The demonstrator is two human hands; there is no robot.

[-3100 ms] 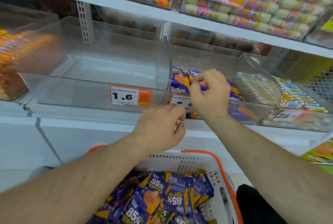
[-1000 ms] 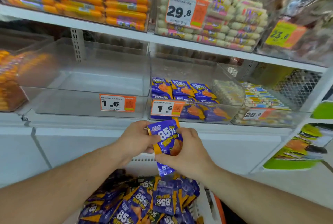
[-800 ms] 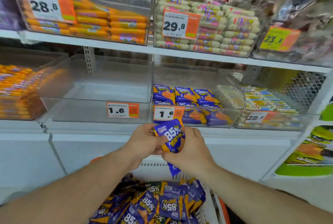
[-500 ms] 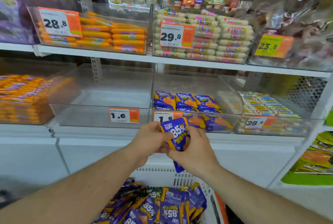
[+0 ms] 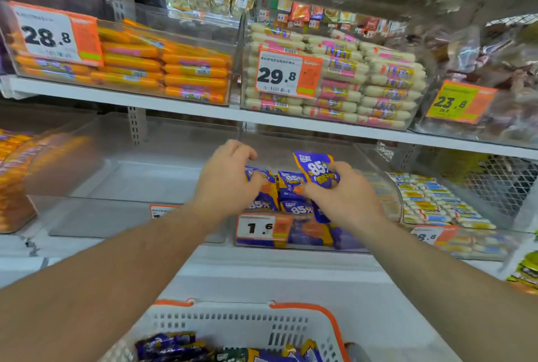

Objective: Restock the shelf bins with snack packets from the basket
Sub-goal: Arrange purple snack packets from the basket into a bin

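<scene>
The right hand held one purple snack packet, fingers and thumb curled round its lower half so that the top with the "85%" print stood up and tipped a little away from the palm. The packet's long axis ran roughly upright, leaning toward the back of the shelf. Directly below and just ahead of that grip lay the packets already in the bin, flat and in rows, their long axes running front to back; the held packet was above them and not yet lying on them.

To the left of the grip, close beside it, the left hand reached into the same clear bin, fingers loosely curled, fingertips at the leftmost packet; whether it pinched that packet or only touched it could not be told.

In my judgement the coming move turned on laying the held packet down and forward from upright to flat, beside or on the rows. The right hand was the nearer and already had it.

Further out, below both wrists, the basket held more purple packets. Left of the grip stood an unfilled clear bin.
</scene>
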